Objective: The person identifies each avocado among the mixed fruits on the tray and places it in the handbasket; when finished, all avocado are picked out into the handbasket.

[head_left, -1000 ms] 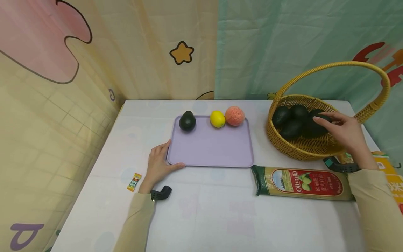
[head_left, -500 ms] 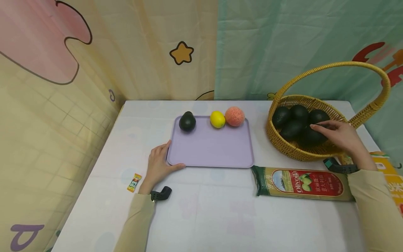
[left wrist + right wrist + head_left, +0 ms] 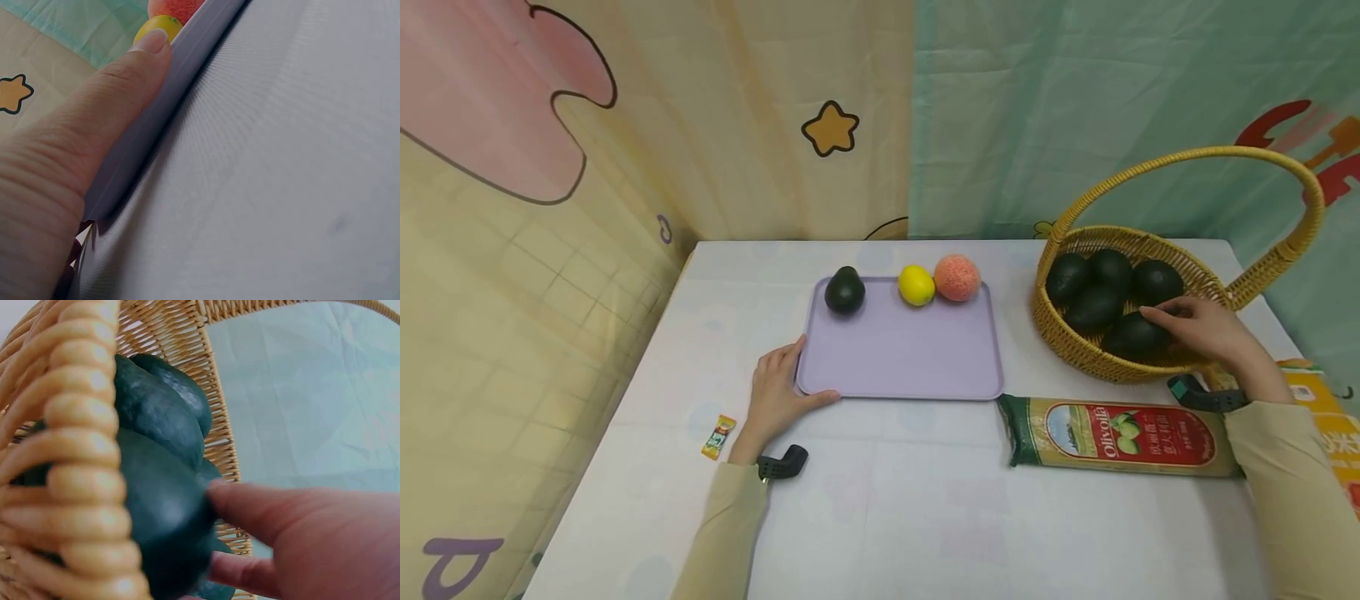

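My left hand [image 3: 777,390] spans the near left corner of a lilac tray [image 3: 898,358]. In the left wrist view its straight thumb [image 3: 119,94] lies along the tray's outer wall. On the tray, an avocado [image 3: 845,292] stands at the back left, and a lemon [image 3: 917,286] and a round pinkish fruit [image 3: 957,277] are at the back right. My right hand [image 3: 1213,332] reaches into a wicker basket [image 3: 1078,354] and holds the end of an avocado [image 3: 1135,337] lying at its near side. Several other avocados [image 3: 1093,310] fill the basket's back and left.
A pasta packet [image 3: 1123,437] lies in front of the basket. Beyond the right forearm is a yellow-orange package [image 3: 1326,408], partly hidden. A small wrapped snack [image 3: 718,437] lies left of my left wrist. The basket's tall handle [image 3: 1195,156] arches over it.
My right hand has moved toward the near side of the basket with its avocado, which sits lower and shows more. An avocado behind it has come into view. My left hand has stayed at the tray corner.
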The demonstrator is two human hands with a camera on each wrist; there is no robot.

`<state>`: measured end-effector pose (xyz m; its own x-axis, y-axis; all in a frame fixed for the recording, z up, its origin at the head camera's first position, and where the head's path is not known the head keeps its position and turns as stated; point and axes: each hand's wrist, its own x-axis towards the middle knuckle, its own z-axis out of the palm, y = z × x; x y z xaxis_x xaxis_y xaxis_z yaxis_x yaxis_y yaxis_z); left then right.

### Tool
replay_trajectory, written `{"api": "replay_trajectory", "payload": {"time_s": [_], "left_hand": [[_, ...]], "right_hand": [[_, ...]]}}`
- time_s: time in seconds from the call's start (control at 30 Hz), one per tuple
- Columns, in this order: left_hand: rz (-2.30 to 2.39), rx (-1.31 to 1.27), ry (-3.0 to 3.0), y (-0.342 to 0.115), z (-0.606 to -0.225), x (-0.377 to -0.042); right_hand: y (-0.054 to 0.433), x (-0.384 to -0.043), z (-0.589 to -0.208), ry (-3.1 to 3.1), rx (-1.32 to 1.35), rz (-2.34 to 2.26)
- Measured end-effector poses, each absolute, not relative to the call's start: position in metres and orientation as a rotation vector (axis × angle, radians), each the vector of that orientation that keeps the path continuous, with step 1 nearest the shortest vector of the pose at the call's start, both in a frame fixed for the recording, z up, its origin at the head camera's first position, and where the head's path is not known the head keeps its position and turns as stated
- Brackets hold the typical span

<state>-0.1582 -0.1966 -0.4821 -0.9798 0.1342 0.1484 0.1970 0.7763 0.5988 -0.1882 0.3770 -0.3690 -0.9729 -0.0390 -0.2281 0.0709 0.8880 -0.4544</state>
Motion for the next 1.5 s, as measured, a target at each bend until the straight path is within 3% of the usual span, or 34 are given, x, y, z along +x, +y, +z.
{"api": "replay_trajectory", "payload": {"time_s": [1.5], "left_hand": [[-0.966,-0.259,-2.866,-0.1962,-0.4807,-0.1576]], "right_hand": [[0.3730,-0.1893,-0.3690,2.836,0.030,-0.664]]}}
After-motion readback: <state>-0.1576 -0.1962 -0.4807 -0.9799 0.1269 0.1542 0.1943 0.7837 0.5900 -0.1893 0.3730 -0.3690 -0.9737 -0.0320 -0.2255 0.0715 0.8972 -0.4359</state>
